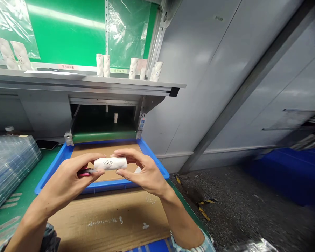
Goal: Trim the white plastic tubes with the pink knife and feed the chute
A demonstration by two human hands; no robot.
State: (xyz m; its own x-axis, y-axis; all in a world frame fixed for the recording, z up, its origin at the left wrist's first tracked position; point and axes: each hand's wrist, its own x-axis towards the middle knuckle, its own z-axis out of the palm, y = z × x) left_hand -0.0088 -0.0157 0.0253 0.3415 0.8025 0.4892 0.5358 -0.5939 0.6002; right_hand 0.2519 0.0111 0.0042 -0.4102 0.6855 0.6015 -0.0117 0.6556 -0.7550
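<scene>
My left hand (pixel 70 173) and my right hand (pixel 140 171) hold a white cylinder (pixel 110 163) printed with dark script, level above a blue tray. The right fingers and thumb pinch its right end. My left fingers grip a small pink-handled cutter (pixel 84 172), probably nippers, and its metal tip reaches the cylinder's left end. Most of the tool is hidden by my left hand. The blue plastic tray (pixel 52 171) beneath my hands has a brown cardboard liner (pixel 107 148).
Several white cylinders (pixel 103 65) stand on a metal shelf (pixel 86 81) ahead. Below it runs a green conveyor belt (pixel 104 136). Stacked clear plastic trays (pixel 10 164) and a phone (pixel 46 144) lie left. Cardboard (pixel 107 224) covers the near bench; a blue bin (pixel 286 173) sits on the floor right.
</scene>
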